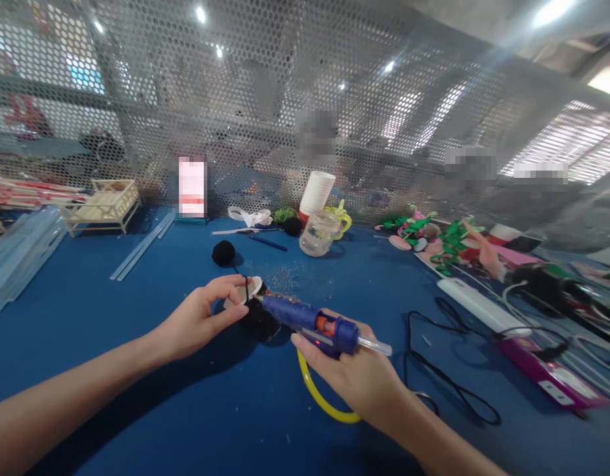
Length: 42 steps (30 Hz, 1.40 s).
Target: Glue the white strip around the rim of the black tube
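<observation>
Blue glue gun meets white oval piece, both hands occupied

Bearings are clock hours read from the gun's nozzle tip.

- Right hand (354,380), 4 o'clock, nearest the camera: closed around the grip of the glue gun (309,320), with the barrel pointing toward 10 o'clock. A clear glue stick (377,345) pokes out of the gun's rear. A yellow cord (317,396) loops under the hand at 5 o'clock.
- Left hand (200,320), 8 to 9 o'clock: thumb and fingertips pinched on a white oval piece (245,291), held tilted just off the blue table (136,370). The nozzle tip sits at the piece's right edge; actual contact cannot be told.
- A black fluffy lump (260,322) lies on the table right under the nozzle and the piece. A thin black thread crosses the piece.
- 3 o'clock, near: a slack black cable (448,377), and beyond it a white power strip (478,307) and a magenta flat case (548,373).
- 11 o'clock, just past the left hand: a black pompom (223,252), apart from the piece.
- 1 o'clock, farther: a clear jar (319,233), with a stack of white paper cups (317,192) behind it.
- 2 o'clock, far: a tangle of green ribbon (448,241).
- 9 to 10 o'clock, far: clear glue sticks (17,254) and a small wooden model bed (104,206).
- 12 o'clock, farthest: a perforated metal screen (305,99) closing off the table's back edge
</observation>
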Each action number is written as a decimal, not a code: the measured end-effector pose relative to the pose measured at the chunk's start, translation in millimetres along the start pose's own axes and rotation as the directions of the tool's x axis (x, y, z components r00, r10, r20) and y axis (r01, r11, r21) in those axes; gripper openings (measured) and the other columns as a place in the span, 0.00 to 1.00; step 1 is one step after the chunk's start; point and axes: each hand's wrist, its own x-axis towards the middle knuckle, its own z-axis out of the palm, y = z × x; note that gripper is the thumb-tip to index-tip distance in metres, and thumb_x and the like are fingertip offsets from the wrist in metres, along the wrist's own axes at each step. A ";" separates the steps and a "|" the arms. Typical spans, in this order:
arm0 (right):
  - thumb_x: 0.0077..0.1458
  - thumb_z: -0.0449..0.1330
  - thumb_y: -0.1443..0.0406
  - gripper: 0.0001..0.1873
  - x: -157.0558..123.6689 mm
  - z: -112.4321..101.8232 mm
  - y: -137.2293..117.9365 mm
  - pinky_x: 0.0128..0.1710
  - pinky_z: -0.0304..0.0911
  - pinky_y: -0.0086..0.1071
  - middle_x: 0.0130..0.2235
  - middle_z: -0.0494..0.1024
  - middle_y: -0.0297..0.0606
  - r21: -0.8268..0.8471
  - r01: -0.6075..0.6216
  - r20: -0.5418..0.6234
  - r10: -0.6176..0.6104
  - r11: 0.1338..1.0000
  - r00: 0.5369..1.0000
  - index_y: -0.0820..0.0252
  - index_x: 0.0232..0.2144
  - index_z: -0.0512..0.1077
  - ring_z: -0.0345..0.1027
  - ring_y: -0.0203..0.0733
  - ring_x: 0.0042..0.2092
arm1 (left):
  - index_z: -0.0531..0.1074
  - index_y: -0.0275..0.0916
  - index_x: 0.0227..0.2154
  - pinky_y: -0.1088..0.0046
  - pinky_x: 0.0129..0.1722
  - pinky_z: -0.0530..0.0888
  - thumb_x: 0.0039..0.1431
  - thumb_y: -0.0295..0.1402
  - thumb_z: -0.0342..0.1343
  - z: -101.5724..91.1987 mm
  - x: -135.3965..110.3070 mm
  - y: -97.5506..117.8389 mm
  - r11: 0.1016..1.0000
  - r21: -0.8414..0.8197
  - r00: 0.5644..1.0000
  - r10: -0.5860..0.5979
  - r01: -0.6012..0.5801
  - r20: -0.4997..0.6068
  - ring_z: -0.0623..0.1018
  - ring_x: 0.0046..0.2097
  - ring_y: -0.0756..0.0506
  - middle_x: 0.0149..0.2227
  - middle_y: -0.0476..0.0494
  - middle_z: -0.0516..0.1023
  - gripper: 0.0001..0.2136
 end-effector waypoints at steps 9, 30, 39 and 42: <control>0.44 0.56 0.62 0.08 8.3 -8.1 -8.1 0.22 0.63 0.29 0.22 0.73 0.35 0.096 -0.067 0.024 0.065 0.993 0.998 0.58 0.18 0.65 0.68 0.39 0.24 | 0.62 0.39 0.23 0.64 0.54 0.59 0.55 0.34 0.48 -2.4 0.1 0.6 0.999 -0.029 0.997 0.046 -0.045 0.058 0.63 0.56 0.42 0.54 0.40 0.65 0.07; 0.45 0.56 0.61 0.10 5.3 -7.8 -8.3 0.16 0.60 0.27 0.15 0.68 0.33 0.043 -0.046 0.025 0.045 0.998 0.999 0.59 0.16 0.66 0.66 0.39 0.21 | 0.62 0.38 0.23 0.61 0.54 0.57 0.55 0.35 0.49 -2.3 0.9 -2.0 0.996 -0.070 0.996 0.061 -0.056 0.072 0.61 0.57 0.41 0.54 0.38 0.65 0.08; 0.44 0.57 0.60 0.09 3.1 -3.6 -3.8 0.23 0.64 0.29 0.21 0.73 0.35 0.079 -0.049 0.003 0.049 0.996 0.999 0.60 0.21 0.67 0.66 0.38 0.22 | 0.62 0.38 0.23 0.61 0.54 0.57 0.55 0.34 0.49 -2.0 0.3 -2.2 0.996 -0.073 0.996 0.064 -0.059 0.067 0.61 0.57 0.40 0.53 0.38 0.66 0.08; 0.45 0.56 0.59 0.10 0.5 -2.4 -4.3 0.20 0.62 0.28 0.20 0.72 0.34 0.084 -0.055 0.019 0.053 0.995 0.998 0.59 0.21 0.67 0.65 0.36 0.20 | 0.62 0.38 0.23 0.60 0.54 0.57 0.55 0.35 0.49 -2.3 -0.5 -2.4 0.996 -0.078 0.996 0.058 -0.054 0.062 0.60 0.57 0.40 0.53 0.37 0.66 0.08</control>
